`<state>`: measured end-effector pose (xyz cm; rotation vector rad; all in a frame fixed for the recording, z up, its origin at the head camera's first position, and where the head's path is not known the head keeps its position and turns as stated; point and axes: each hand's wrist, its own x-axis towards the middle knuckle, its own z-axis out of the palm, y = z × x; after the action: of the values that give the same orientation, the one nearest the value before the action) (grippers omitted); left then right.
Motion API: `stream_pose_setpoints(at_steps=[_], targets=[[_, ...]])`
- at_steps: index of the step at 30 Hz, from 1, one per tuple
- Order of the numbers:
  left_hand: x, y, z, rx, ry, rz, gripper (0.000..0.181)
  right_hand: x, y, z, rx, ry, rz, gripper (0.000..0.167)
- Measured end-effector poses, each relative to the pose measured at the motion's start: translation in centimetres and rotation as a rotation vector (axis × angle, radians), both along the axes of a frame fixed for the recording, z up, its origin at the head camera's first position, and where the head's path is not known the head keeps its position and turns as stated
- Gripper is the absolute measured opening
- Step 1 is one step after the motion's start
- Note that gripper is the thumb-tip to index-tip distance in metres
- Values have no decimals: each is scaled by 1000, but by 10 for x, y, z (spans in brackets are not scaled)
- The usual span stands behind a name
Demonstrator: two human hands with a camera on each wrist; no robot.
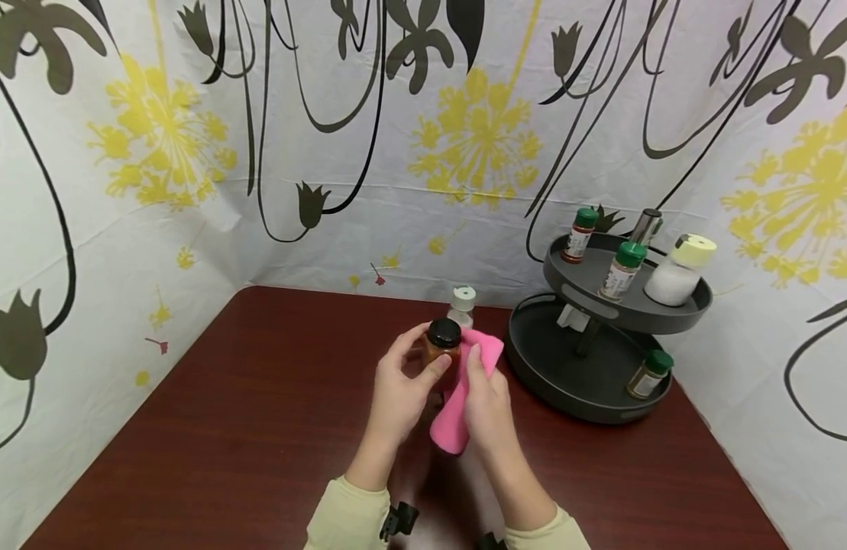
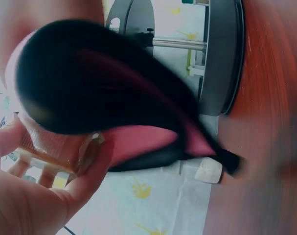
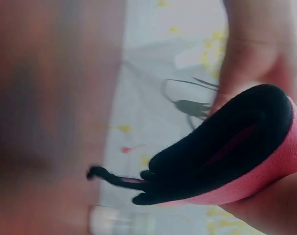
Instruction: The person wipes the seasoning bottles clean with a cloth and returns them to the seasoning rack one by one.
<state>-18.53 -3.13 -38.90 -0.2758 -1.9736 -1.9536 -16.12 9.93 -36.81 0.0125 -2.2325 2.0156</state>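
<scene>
My left hand (image 1: 398,393) grips a small spice jar (image 1: 444,336) with a black lid and reddish-brown contents, held upright above the table. A folded pink cloth (image 1: 452,428) is pinched in my right hand (image 1: 488,409), and it lies against the jar's right side. In the left wrist view the jar (image 2: 55,149) shows ribbed, clear walls between thumb and fingers. The cloth (image 3: 221,147) shows a thick black edge in the right wrist view. Just behind the jar stands a clear bottle (image 1: 462,303) with a white cap, its lower part hidden.
A two-tier black turntable rack (image 1: 588,409) stands at the right. Its top tier bears green-capped jars (image 1: 622,271), a silver-topped container (image 1: 646,227) and a white shaker (image 1: 674,271); another green-capped jar (image 1: 650,374) leans below. Patterned sheeting (image 1: 368,168) borders the dark red table (image 1: 258,428).
</scene>
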Motion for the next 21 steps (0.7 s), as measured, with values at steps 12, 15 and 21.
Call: stream_pose_setpoints(at_steps=[12, 15, 21], targets=[[4, 2, -2, 5, 36, 6, 47, 10, -5, -10, -18, 128, -28, 47], [4, 1, -1, -3, 54, 37, 47, 8, -6, -20, -2, 51, -5, 52], [4, 1, -3, 3, 36, 30, 47, 2, -6, -11, -20, -4, 9, 60]])
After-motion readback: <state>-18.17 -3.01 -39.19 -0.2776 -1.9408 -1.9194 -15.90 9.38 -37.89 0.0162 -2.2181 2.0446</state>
